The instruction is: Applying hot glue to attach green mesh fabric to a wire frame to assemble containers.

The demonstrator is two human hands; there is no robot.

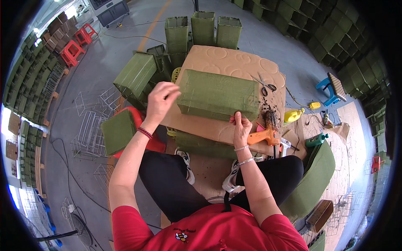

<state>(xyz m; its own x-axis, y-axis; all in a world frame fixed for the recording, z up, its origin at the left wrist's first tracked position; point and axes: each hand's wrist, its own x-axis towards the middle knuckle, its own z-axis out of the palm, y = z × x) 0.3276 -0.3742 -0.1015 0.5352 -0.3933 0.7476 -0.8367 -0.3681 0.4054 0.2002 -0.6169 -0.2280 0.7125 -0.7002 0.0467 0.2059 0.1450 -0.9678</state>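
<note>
Looking down from the head view: one green fabric-covered box (217,94) lies on its side on a brown cardboard-topped table (234,62), long face up. Left hand (161,100) sits at the box's left end, fingers bent and pinching at the upper left corner edge; whether it truly grips the fabric I cannot tell. Right hand (241,127) is at the near lower edge, right of centre, fingertips pinched on the fabric rim there. So the box lies between the two hands, just ahead of the person's knees.

Counts:
- three upright green boxes (203,29) in a row behind the table.
- one more green box (136,75) tilted at the left, one green square one (118,131) on the red stool (155,142) by the left forearm.
- one orange glue gun (264,136) just right of the right hand, touching the table edge.
- one pair of scissors (265,85) on the table's right side, well apart from both hands.
- one yellow bottle (293,116) and one green bottle (316,140) to the right.
- one blue stool (331,90) far right, two red stools (77,44) far left.
- bare wire frames (90,125) on the floor at the left, number unclear.
</note>
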